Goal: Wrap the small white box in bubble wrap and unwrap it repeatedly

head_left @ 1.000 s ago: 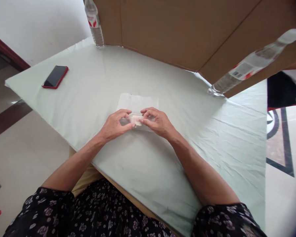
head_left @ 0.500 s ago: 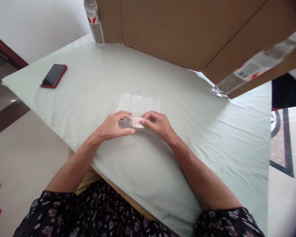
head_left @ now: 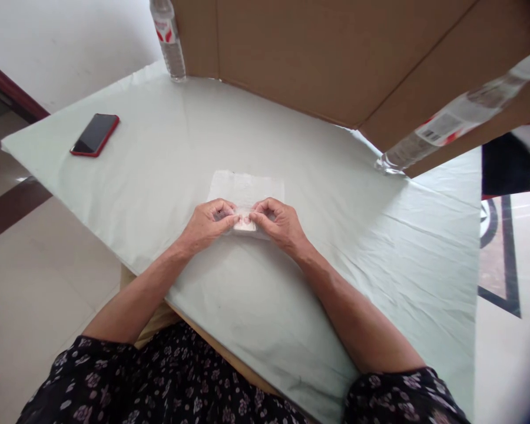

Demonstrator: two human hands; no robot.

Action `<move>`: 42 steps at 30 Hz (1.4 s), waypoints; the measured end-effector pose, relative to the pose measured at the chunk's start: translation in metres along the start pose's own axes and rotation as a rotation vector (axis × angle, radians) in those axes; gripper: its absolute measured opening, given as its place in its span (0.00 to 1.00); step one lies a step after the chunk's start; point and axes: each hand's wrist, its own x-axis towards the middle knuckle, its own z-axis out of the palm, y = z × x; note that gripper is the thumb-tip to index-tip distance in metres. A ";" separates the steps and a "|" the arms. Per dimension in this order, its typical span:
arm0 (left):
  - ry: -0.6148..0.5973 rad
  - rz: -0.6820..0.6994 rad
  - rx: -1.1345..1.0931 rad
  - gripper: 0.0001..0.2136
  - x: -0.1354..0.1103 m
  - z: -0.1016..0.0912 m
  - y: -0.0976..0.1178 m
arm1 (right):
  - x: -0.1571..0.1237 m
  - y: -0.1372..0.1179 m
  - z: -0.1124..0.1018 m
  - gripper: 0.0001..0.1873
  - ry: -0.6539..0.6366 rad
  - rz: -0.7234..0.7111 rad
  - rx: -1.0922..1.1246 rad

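Note:
Both hands meet at the middle of the table. My left hand (head_left: 208, 224) and my right hand (head_left: 277, 222) are curled, and their fingertips pinch a small pale object (head_left: 247, 223) that seems wrapped in clear plastic. What it is I cannot make out. Just beyond the fingers a white paper napkin (head_left: 246, 185) lies flat on the pale green tablecloth (head_left: 168, 171).
A red phone (head_left: 95, 135) lies face up at the far left. A brown cardboard screen (head_left: 318, 53) stands along the back, with a water bottle (head_left: 168, 38) at its left end and another water bottle (head_left: 454, 121) leaning at the right. The table's near edge runs diagonally.
My left hand's fingers have curled in and closed toward the right hand's fingertips, so less of the small object shows. The hands stay in the same place.

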 end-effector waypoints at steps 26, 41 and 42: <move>-0.065 -0.100 0.108 0.14 0.006 -0.003 0.008 | -0.024 -0.033 -0.002 0.08 -0.163 -0.515 -0.869; -0.061 -0.132 0.426 0.20 0.002 -0.026 0.008 | -0.029 -0.038 0.010 0.17 -0.220 -0.514 -1.129; -0.054 -0.132 0.448 0.20 0.002 -0.027 0.005 | -0.029 -0.038 0.012 0.16 -0.216 -0.511 -1.152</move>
